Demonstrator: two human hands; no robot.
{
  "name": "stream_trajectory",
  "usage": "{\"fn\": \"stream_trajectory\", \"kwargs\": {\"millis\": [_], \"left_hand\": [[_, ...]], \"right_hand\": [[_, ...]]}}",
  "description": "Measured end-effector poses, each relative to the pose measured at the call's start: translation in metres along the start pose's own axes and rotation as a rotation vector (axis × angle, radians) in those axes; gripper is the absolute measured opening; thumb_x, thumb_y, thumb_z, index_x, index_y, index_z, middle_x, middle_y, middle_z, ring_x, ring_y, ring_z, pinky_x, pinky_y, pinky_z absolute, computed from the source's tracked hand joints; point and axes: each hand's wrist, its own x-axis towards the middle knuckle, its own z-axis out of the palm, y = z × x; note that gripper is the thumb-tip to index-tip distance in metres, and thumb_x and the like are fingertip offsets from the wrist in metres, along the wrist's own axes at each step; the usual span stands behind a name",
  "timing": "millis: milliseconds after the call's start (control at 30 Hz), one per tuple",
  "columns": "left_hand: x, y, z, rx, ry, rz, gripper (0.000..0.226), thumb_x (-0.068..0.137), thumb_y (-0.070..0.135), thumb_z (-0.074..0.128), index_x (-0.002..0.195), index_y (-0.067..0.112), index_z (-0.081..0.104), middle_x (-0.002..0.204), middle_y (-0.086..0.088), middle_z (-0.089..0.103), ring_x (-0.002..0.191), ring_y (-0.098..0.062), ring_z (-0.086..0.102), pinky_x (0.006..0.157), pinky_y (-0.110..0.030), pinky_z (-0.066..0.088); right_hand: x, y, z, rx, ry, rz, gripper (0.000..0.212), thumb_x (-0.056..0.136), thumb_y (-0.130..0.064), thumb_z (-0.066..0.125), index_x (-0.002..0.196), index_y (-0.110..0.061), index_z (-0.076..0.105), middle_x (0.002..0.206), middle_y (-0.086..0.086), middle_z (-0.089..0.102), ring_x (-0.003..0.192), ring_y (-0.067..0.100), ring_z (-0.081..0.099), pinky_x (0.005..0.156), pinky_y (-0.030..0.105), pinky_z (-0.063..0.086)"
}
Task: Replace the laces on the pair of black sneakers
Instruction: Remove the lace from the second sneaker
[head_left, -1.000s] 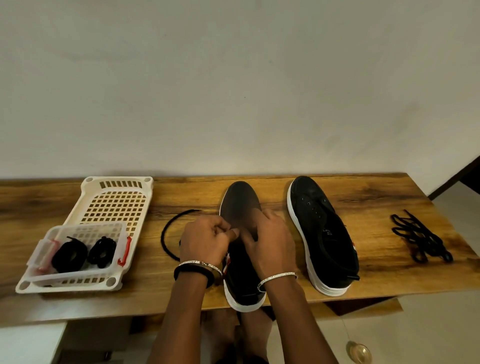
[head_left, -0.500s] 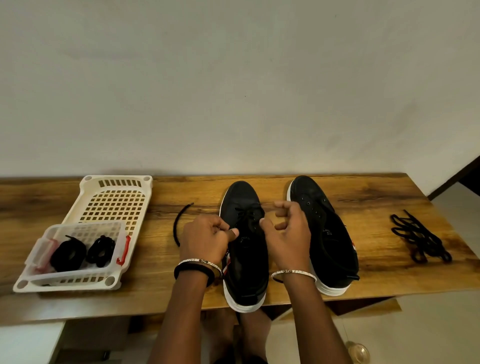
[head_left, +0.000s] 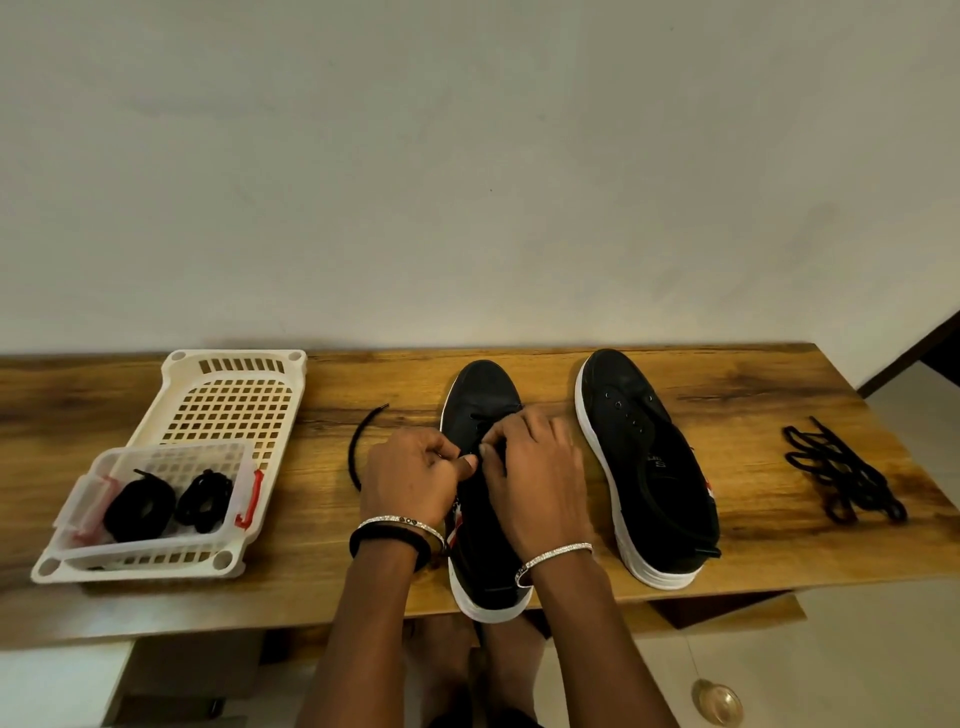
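I count two black sneakers (head_left: 483, 389) (head_left: 649, 467), one white tray (head_left: 234, 400) and one clear box (head_left: 156, 544). There are two coiled laces (head_left: 139, 509) (head_left: 204, 501), one loose lace (head_left: 358, 447) and one lace heap (head_left: 841, 475).

No legible text showing. Pale print (head_left: 657, 460) sitting inside right sneaker (head_left: 631, 415), too small and blurred for reading.

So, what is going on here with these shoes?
A person is threading a black lace into one black sneaker on the wooden table. The left hand and right hand both pinch it at the eyelets; its free end lies on the table. The other sneaker has no lace. A loose lace pile lies far right, coiled laces in the white basket.
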Motion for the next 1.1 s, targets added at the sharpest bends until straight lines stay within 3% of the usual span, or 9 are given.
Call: {"fn": "stream_trajectory", "kwargs": {"millis": [333, 400, 467, 500, 567, 700, 833, 933, 1100], "left_hand": [[0.001, -0.002, 0.0, 0.008, 0.001, 0.008, 0.016, 0.074, 0.024, 0.083, 0.066, 0.023, 0.07, 0.055, 0.002, 0.067, 0.055, -0.021, 0.068, 0.06, -0.044, 0.06], [0.002, -0.003, 0.0, 0.007, -0.004, 0.002, 0.016, 0.073, 0.026, 0.084, 0.067, 0.024, 0.069, 0.055, 0.003, 0.067, 0.056, -0.019, 0.068, 0.062, -0.043, 0.06], [0.002, -0.003, 0.0, -0.005, -0.014, -0.001, 0.018, 0.072, 0.029, 0.084, 0.066, 0.024, 0.068, 0.055, 0.004, 0.067, 0.057, -0.019, 0.068, 0.063, -0.044, 0.06], [0.001, -0.003, 0.0, -0.01, -0.017, -0.002, 0.019, 0.072, 0.029, 0.085, 0.065, 0.024, 0.068, 0.055, 0.003, 0.067, 0.057, -0.019, 0.068, 0.063, -0.044, 0.06], [0.001, -0.003, -0.001, -0.015, -0.017, -0.006, 0.02, 0.072, 0.029, 0.085, 0.064, 0.023, 0.067, 0.055, 0.002, 0.067, 0.056, -0.02, 0.068, 0.063, -0.044, 0.06], [0.001, -0.002, 0.0, -0.019, -0.011, -0.016, 0.019, 0.071, 0.028, 0.085, 0.065, 0.022, 0.068, 0.055, 0.001, 0.067, 0.055, -0.021, 0.068, 0.062, -0.045, 0.06], [0.001, -0.002, 0.0, -0.003, -0.007, -0.007, 0.018, 0.072, 0.027, 0.084, 0.063, 0.023, 0.068, 0.055, 0.002, 0.067, 0.056, -0.02, 0.068, 0.061, -0.045, 0.06], [0.002, -0.002, 0.0, -0.001, -0.009, -0.012, 0.018, 0.072, 0.027, 0.084, 0.064, 0.023, 0.069, 0.055, 0.003, 0.067, 0.057, -0.02, 0.068, 0.061, -0.045, 0.06], [0.001, -0.001, 0.0, 0.007, -0.015, -0.011, 0.017, 0.072, 0.027, 0.084, 0.065, 0.023, 0.069, 0.056, 0.004, 0.067, 0.057, -0.019, 0.068, 0.062, -0.043, 0.06]], "right_hand": [[0.0, -0.002, 0.005, 0.059, 0.038, 0.031, 0.007, 0.096, -0.03, 0.057, 0.101, -0.027, 0.06, 0.113, -0.007, 0.055, 0.108, 0.017, 0.048, 0.089, 0.039, 0.041], [0.004, -0.003, 0.005, 0.455, 0.145, 0.236, 0.003, 0.096, -0.025, 0.058, 0.093, -0.025, 0.059, 0.103, -0.007, 0.058, 0.1, 0.015, 0.053, 0.086, 0.039, 0.046], [0.011, 0.003, -0.001, 0.973, 0.215, 0.611, 0.007, 0.096, -0.02, 0.058, 0.09, -0.022, 0.06, 0.093, -0.001, 0.064, 0.087, 0.017, 0.06, 0.08, 0.038, 0.05], [0.012, 0.009, -0.002, 1.124, 0.21, 0.78, 0.007, 0.096, -0.019, 0.059, 0.089, -0.021, 0.061, 0.09, 0.003, 0.066, 0.081, 0.017, 0.061, 0.077, 0.038, 0.05], [0.011, 0.024, 0.0, 1.119, 0.15, 0.917, 0.002, 0.09, -0.021, 0.063, 0.091, -0.02, 0.061, 0.091, 0.005, 0.067, 0.077, 0.017, 0.061, 0.077, 0.041, 0.052], [0.008, 0.03, -0.004, 0.802, 0.13, 0.601, 0.044, 0.078, -0.025, 0.078, 0.113, -0.033, 0.054, 0.112, -0.009, 0.055, 0.096, 0.01, 0.059, 0.077, 0.031, 0.054], [0.004, 0.017, -0.006, 0.378, 0.06, 0.085, 0.03, 0.082, -0.028, 0.073, 0.11, -0.033, 0.067, 0.115, -0.011, 0.054, 0.11, 0.013, 0.047, 0.09, 0.031, 0.046], [0.003, 0.011, -0.002, 0.141, -0.054, 0.012, 0.028, 0.085, -0.034, 0.07, 0.113, -0.036, 0.067, 0.118, -0.011, 0.056, 0.113, 0.017, 0.044, 0.093, 0.037, 0.046], [0.001, 0.003, -0.002, 0.021, 0.008, -0.009, 0.012, 0.092, -0.031, 0.066, 0.104, -0.03, 0.068, 0.116, -0.009, 0.06, 0.112, 0.02, 0.047, 0.088, 0.037, 0.04]]}}
